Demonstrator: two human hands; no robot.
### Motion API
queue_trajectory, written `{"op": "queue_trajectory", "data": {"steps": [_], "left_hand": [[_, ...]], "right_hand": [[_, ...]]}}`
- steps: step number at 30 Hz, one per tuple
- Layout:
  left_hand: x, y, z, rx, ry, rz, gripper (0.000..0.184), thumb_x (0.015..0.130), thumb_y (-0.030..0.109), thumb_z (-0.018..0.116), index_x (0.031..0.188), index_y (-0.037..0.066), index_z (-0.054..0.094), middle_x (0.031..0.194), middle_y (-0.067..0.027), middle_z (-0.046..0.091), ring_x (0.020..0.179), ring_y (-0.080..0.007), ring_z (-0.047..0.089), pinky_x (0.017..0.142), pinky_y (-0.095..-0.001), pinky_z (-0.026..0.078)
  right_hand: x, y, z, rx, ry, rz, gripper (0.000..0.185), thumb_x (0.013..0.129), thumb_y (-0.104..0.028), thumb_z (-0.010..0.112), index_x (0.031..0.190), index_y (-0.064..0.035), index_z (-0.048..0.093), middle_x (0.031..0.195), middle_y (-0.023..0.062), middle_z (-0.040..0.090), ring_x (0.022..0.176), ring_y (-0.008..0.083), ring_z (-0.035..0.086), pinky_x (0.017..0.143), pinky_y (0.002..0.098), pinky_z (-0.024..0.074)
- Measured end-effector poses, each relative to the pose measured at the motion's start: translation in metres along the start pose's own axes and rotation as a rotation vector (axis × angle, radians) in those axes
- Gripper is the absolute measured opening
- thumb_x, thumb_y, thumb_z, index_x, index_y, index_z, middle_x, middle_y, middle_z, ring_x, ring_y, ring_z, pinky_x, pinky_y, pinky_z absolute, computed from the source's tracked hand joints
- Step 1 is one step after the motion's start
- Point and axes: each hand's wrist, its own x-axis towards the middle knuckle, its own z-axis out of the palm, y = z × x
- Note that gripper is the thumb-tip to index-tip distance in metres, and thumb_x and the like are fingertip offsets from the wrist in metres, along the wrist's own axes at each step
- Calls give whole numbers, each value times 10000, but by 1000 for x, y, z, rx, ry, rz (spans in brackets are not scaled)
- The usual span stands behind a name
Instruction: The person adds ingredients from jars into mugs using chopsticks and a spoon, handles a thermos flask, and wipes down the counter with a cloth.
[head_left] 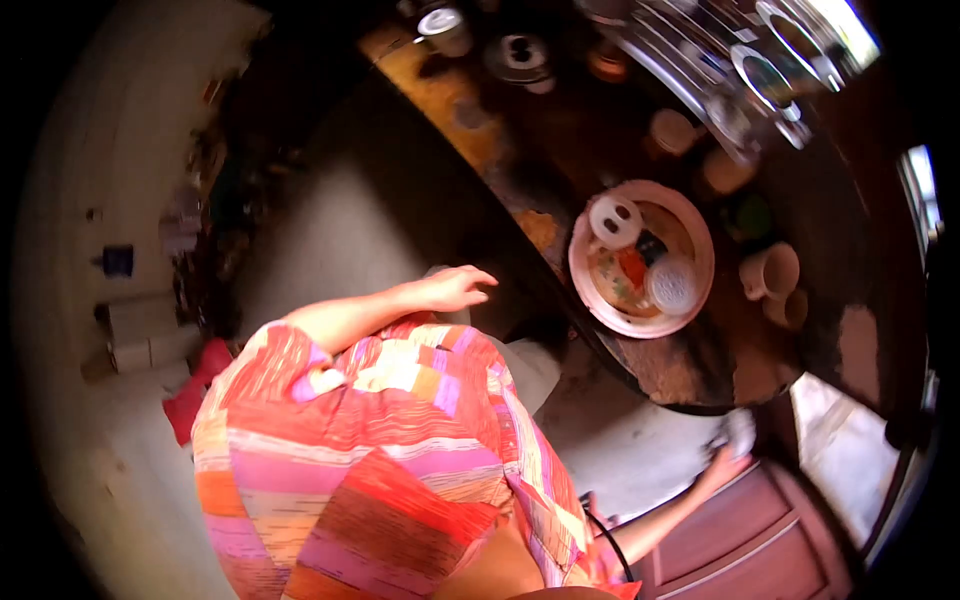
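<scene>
My left hand (455,289) hovers in front of my patterned shirt, fingers stretched out and holding nothing. Off to the lower right, my right hand (727,467) is closed around a shiny, pale object (740,434), too blurred to name, beside the rounded edge of the dark wooden table (690,375). On that table is a round pinkish tray (584,290). Inside the tray are a white disc with two dark holes (615,221), a white perforated round piece (673,284), a red-orange item (632,266) and a dark item (651,246).
A pale mug (770,271) stands right of the tray. Steel utensils fill a metal rack (690,85) at the upper right. Several small containers, including a white-topped one (443,30), sit along the back. A reddish-brown panelled piece (745,545) is below my right hand.
</scene>
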Motion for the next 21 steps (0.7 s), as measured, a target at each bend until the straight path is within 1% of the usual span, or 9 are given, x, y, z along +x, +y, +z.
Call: {"op": "queue_trajectory", "data": {"steps": [2, 4, 6, 10, 12, 14, 16, 17, 21], "left_hand": [[15, -11, 11, -331, -182, 13, 458, 894, 241, 569, 1304, 54, 486, 1258, -153, 549, 1112, -245, 558, 930, -346, 456], [19, 9, 3, -684, -443, -122, 519, 929, 343, 546, 1355, 68, 436, 1345, -125, 483, 1172, -204, 492, 930, -328, 452], [23, 18, -12, -898, -681, -140, 666, 925, 485, 506, 1437, 113, 301, 1395, -95, 409, 1276, -210, 378, 969, -362, 419], [28, 0, -46, -1273, -876, -4, 673, 924, 461, 524, 1444, 112, 276, 1368, -94, 420, 1271, -185, 376, 1010, -333, 371], [34, -36, -69, -1314, -638, 132, 563, 911, 228, 586, 1393, 70, 342, 1215, -64, 539, 1124, -157, 504, 960, -321, 423], [43, -87, -128, -1363, -593, 98, 559, 894, 164, 582, 1389, 39, 354, 1222, -79, 535, 1108, -169, 519, 949, -312, 428], [58, -144, -170, -1409, -284, 5, 462, 866, 125, 614, 1290, 15, 468, 1140, -83, 594, 1013, -168, 580, 861, -313, 486], [66, -174, -200, -1281, -262, 26, 398, 852, 114, 629, 1220, 9, 518, 1089, -83, 618, 963, -168, 601, 818, -312, 503], [101, -220, -304, -812, 38, -6, 287, 818, 145, 668, 1051, -10, 606, 968, -93, 659, 861, -180, 634, 743, -306, 524]], "right_hand": [[-113, -68, 1, -13, -345, 148, 694, 790, -142, 617, 1388, 31, 311, 1119, 163, 562, 931, 246, 566, 806, 351, 483], [-197, -209, 21, 323, -724, 407, 494, 783, -89, 613, 1241, -2, 450, 942, 56, 568, 788, 98, 528, 653, 249, 457], [-243, -280, 72, 391, -814, 362, 415, 784, -61, 613, 1176, -15, 482, 918, 29, 583, 778, 101, 533, 659, 240, 454], [-288, -405, 212, 380, -861, 206, 395, 793, -82, 630, 1159, 14, 515, 949, 47, 595, 830, 114, 551, 719, 249, 461], [-295, -429, 279, 298, -883, -75, 465, 816, -69, 620, 1253, -30, 465, 1043, 70, 573, 895, 131, 539, 761, 266, 466], [-308, -490, 309, 480, -942, -71, 585, 824, -43, 620, 1357, -61, 379, 1205, 129, 515, 1041, 177, 524, 867, 281, 453], [-322, -536, 322, 602, -1011, 41, 660, 841, -27, 615, 1418, -94, 302, 1321, 166, 433, 1172, 224, 473, 960, 316, 415], [-327, -543, 331, 407, -956, -21, 657, 844, -38, 622, 1406, -59, 282, 1344, 183, 419, 1200, 271, 479, 974, 362, 414], [-337, -529, 342, 211, -1094, 68, 403, 892, -64, 587, 1275, -14, 472, 1191, 117, 574, 1062, 170, 558, 913, 289, 443]]}}
